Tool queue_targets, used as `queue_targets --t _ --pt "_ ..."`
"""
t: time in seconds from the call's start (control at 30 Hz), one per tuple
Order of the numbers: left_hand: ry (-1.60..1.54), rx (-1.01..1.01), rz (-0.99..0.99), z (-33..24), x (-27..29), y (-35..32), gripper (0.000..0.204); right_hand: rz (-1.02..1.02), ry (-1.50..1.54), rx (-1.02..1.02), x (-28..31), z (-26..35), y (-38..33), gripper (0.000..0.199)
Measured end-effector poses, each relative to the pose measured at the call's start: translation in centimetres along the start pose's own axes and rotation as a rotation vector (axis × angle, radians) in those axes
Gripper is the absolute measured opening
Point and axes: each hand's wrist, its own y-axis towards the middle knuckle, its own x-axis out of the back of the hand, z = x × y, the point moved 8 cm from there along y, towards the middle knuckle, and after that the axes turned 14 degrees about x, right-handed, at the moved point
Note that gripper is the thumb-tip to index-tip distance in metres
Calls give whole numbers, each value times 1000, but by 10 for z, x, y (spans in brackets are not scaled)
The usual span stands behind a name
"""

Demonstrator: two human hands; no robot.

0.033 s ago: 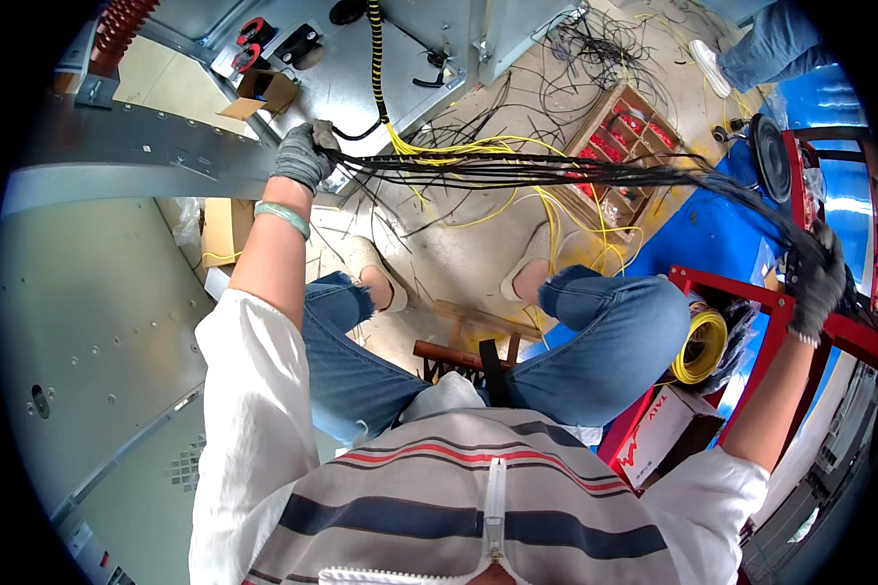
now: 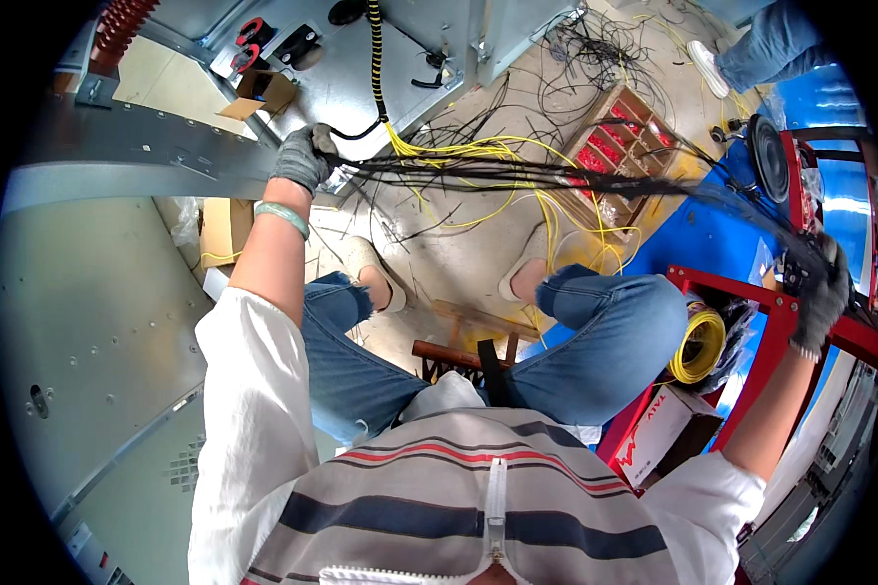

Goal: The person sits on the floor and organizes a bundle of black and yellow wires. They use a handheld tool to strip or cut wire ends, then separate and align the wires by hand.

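A long bundle of black wires (image 2: 517, 174) stretches between my hands, over the floor and a blue surface. Its left end is gripped by my left hand (image 2: 303, 159), in a grey knit glove, beside the metal cabinet frame. At the far right my right hand (image 2: 821, 295), gloved too, is closed around the other end, above a red metal frame; its fingertips are partly hidden. Yellow wires (image 2: 429, 149) fan out from a black-and-yellow wrapped cable (image 2: 377, 63) just right of my left hand and run below the black bundle.
A wooden compartment box (image 2: 626, 146) with small red parts stands on the floor beyond the bundle. Loose black wire (image 2: 595, 49) lies tangled behind it. A red cart frame (image 2: 777, 341) and a yellow wire coil (image 2: 700, 343) are at right. Another person's leg (image 2: 766, 49) shows top right.
My right hand has shifted slightly down and to the right. The black bundle's right part has dipped and spread a little. My left hand stays nearly in place.
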Motion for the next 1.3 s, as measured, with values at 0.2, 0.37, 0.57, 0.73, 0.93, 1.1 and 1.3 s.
queue_targets --t 0.2,0.37,0.57,0.73,0.93,1.1,1.3 --pt "758 -131 -522 -1 66 24 25 375 165 -9 10 128 -84 27" --pt "1191 -663 -506 63 -19 -62 43 1067 384 142 -80 212 -141 18" --pt "1323 -856 136 203 -109 -176 37 868 511 -189 -184 203 -164 14" --pt "1750 -1155 32 247 -115 -225 46 790 513 253 -216 227 -188 12" --pt "2049 -932 176 292 -130 -227 36 715 435 380 -182 224 -205 14" --pt "1831 -750 173 291 -122 -223 37 552 568 191 -134 193 -216 34" --pt "1570 -611 177 248 -148 -232 37 793 93 98 -128 139 -282 28"
